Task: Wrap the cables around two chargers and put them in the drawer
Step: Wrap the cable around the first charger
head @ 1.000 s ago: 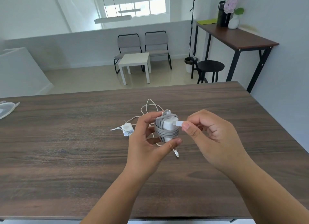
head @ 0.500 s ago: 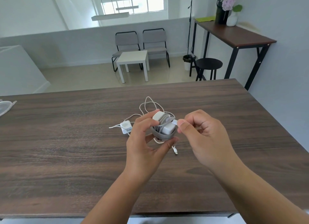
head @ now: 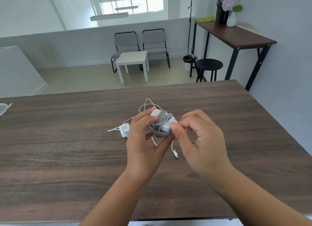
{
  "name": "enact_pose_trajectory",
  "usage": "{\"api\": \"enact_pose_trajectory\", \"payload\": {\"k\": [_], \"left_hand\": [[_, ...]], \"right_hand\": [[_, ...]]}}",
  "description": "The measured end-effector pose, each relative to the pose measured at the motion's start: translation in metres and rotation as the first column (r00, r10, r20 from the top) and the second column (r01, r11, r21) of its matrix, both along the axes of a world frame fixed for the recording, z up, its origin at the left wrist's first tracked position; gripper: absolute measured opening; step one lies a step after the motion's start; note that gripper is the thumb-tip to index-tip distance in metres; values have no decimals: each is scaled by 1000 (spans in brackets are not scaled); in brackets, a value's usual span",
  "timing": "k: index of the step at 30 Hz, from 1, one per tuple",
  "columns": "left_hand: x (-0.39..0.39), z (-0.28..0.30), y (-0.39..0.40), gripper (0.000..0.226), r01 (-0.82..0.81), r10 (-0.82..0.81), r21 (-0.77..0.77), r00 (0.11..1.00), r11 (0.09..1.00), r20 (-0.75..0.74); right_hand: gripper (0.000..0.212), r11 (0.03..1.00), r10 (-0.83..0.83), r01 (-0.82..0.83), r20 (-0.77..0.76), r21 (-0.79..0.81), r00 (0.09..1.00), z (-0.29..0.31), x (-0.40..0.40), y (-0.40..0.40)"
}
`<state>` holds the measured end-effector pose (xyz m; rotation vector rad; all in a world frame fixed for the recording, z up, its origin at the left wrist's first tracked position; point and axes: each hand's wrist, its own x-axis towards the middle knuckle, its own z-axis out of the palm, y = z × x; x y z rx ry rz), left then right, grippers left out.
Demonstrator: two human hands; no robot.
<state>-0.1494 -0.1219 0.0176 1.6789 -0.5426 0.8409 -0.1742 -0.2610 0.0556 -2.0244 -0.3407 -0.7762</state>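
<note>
While the right hand's fingers (head: 174, 126) pinch the plug end of the grey cable (head: 162, 120) against the white charger (head: 166, 122), that white plug tip has pretty much vanished; 1 second ago it was sticking out in plain sight, so I'd say it's getting tucked under the coils now. Left hand (head: 143, 138) has its thumb and fingers curled round the bundle from both sides, holding it up off the desk (head: 67, 149), and it has tipped the charger a bit compared with before. Right hand (head: 200, 141) has closed in tight on it too. So charger 1 looks basically wrapped. Charger 2 (head: 124, 128) sits on the desk just left of the hands, its thin white cable (head: 173, 149) loose and sprawled, untouched. No drawer in view, so that part comes later.
</note>
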Motion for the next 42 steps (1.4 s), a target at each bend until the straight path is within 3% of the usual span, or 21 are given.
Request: {"api": "enact_pose_trajectory", "payload": {"k": [5, 10, 15, 23, 25, 29, 33, 42], "left_hand": [[3, -4, 5, 68, -8, 12, 84, 999, 996, -46], [6, -8, 5, 66, 5, -2, 39, 998, 999, -67], [7, -10, 6, 68, -46, 44, 110, 999, 993, 17], [9, -15, 17, 59, 29, -28, 28, 999, 999, -32], [9, -15, 17, 58, 47, -46, 18, 998, 999, -41], [10, -13, 16, 58, 47, -47, 7, 999, 999, -28], [11, -14, 14, 56, 76, -76, -8, 997, 997, 4], [12, -15, 15, 54, 68, -68, 18, 997, 998, 22]], "right_hand": [[21, 993, -19, 14, -36, -120, 999, 3, 14, -12], [25, 993, -44, 40, -30, -113, 999, 1, 17, -4], [28, 991, -50, 50, 8, -127, 999, 0, 16, 10], [23, 948, 91, -121, -116, -293, 989, 0, 23, -3], [16, 964, 107, -134, -129, -231, 986, 1, 22, -5], [5, 990, 137, -131, -118, 56, 984, 5, 16, -3], [5, 989, 146, -143, -63, 48, 987, 2, 18, -3], [2, 962, 255, -244, -88, 126, 963, 0, 23, -6]]}}
